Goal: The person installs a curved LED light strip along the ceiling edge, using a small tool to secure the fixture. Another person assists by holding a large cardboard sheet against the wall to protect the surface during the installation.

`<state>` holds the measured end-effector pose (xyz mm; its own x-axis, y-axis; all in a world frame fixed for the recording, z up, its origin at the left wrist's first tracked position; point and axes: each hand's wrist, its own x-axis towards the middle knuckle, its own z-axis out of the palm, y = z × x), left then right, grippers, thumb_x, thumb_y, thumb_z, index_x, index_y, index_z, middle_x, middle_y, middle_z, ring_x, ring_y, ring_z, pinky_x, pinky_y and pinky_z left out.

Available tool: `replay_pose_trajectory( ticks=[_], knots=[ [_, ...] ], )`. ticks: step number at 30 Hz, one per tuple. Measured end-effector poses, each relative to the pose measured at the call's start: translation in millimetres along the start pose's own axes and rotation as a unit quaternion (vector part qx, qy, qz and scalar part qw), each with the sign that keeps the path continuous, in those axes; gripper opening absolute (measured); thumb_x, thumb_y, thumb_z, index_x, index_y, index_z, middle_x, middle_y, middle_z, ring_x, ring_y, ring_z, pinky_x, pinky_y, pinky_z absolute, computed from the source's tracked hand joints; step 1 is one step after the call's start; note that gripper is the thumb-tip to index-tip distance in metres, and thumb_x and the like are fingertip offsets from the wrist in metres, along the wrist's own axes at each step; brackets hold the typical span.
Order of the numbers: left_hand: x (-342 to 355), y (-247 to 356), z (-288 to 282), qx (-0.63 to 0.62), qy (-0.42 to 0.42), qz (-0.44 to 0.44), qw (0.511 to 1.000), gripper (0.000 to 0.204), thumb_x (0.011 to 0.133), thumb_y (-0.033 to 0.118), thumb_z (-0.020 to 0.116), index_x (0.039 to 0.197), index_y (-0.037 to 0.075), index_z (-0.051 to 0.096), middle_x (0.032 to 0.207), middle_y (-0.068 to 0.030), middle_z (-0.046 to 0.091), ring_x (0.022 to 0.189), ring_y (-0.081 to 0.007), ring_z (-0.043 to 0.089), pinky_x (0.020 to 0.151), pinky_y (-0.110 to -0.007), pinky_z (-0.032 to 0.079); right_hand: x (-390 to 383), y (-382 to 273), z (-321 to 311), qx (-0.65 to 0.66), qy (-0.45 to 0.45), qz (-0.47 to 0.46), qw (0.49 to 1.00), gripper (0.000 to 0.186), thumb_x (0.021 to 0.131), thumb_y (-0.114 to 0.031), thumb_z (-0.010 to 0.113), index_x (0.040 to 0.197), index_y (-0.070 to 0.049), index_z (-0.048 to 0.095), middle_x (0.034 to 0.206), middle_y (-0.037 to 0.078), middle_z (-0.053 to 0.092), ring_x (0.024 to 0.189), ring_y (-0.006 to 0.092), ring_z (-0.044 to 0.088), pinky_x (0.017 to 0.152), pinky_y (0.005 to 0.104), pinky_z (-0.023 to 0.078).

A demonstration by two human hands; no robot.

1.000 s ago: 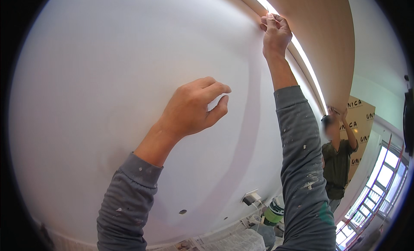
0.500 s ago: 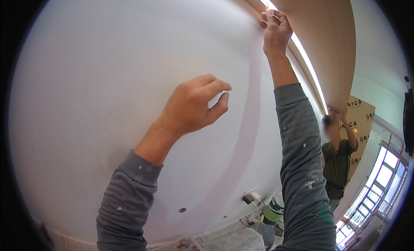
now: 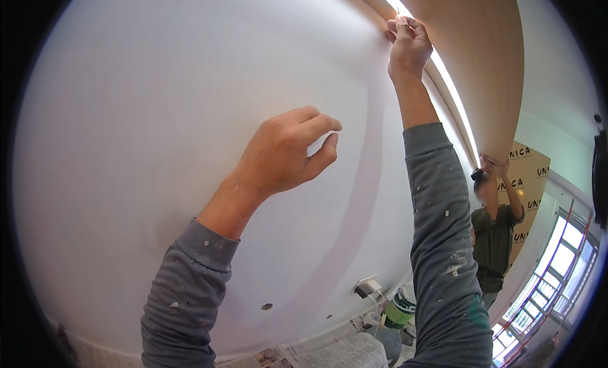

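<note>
My right hand [image 3: 409, 48] is raised to a long lit strip [image 3: 456, 93] along a pale wooden panel [image 3: 481, 45], its thumb and fingers pinched on a thin, pin-like piece [image 3: 398, 10] too small to make out clearly. My left hand [image 3: 291, 146] is lower, in front of the white wall [image 3: 158, 115], with fingers curved and the tips of thumb and index finger apart, holding nothing.
Another person [image 3: 495, 241] reaches up to the strip's far end, before a printed brown board [image 3: 535, 178]. A window [image 3: 563, 248] is at lower right. Below are a wall socket with plugs [image 3: 367, 286], a green-banded bucket [image 3: 398, 311] and spread newspapers [image 3: 335, 349].
Both my hands have shifted slightly up and to the right in the picture; their grip and pose look much the same.
</note>
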<state>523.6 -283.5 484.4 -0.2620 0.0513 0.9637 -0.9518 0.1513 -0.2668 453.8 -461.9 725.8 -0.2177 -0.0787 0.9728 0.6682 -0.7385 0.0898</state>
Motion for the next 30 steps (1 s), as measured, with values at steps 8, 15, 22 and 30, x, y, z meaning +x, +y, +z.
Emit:
replay_pose_trajectory(
  ticks=[8, 15, 22, 30],
  knots=[
    [4, 1, -3, 0.005, -0.005, -0.002, 1.000, 0.011, 0.088, 0.001, 0.068, 0.098, 0.003, 0.073, 0.084, -0.0098, 0.071, 0.071, -0.0226, 0.069, 0.065, -0.034, 0.056, 2, -1, 3, 0.000, -0.002, -0.004, 1.000, 0.016, 0.103, -0.014, 0.065, 0.107, 0.001, 0.066, 0.096, 0.011, 0.073, 0.090, 0.0191, 0.073, 0.083, 0.0339, 0.061],
    [2, 1, -1, 0.004, -0.002, -0.002, 1.000, 0.011, 0.088, 0.001, 0.068, 0.098, 0.002, 0.073, 0.085, -0.0098, 0.072, 0.072, -0.0218, 0.069, 0.065, -0.033, 0.057, 2, 3, 3, 0.021, 0.001, 0.007, 1.000, 0.016, 0.102, -0.015, 0.065, 0.106, 0.000, 0.066, 0.095, 0.011, 0.073, 0.088, 0.0172, 0.072, 0.082, 0.0338, 0.060],
    [3, 2, -2, 0.000, 0.000, -0.001, 1.000, 0.011, 0.088, 0.001, 0.068, 0.098, 0.002, 0.073, 0.084, -0.0096, 0.071, 0.071, -0.0215, 0.069, 0.065, -0.033, 0.056, 1, -3, 5, 0.057, 0.003, 0.031, 0.998, 0.015, 0.102, -0.016, 0.065, 0.107, -0.002, 0.065, 0.094, 0.008, 0.073, 0.092, 0.0171, 0.071, 0.088, 0.0332, 0.058],
    [3, 2, -2, -0.001, 0.008, 0.006, 1.000, 0.011, 0.088, 0.001, 0.068, 0.098, 0.002, 0.073, 0.084, -0.0098, 0.071, 0.070, -0.0224, 0.068, 0.064, -0.033, 0.056, 1, 1, 6, 0.073, 0.011, 0.028, 0.997, 0.015, 0.101, -0.013, 0.064, 0.106, 0.001, 0.066, 0.093, 0.009, 0.074, 0.087, 0.0151, 0.070, 0.083, 0.0283, 0.056]
  ],
)
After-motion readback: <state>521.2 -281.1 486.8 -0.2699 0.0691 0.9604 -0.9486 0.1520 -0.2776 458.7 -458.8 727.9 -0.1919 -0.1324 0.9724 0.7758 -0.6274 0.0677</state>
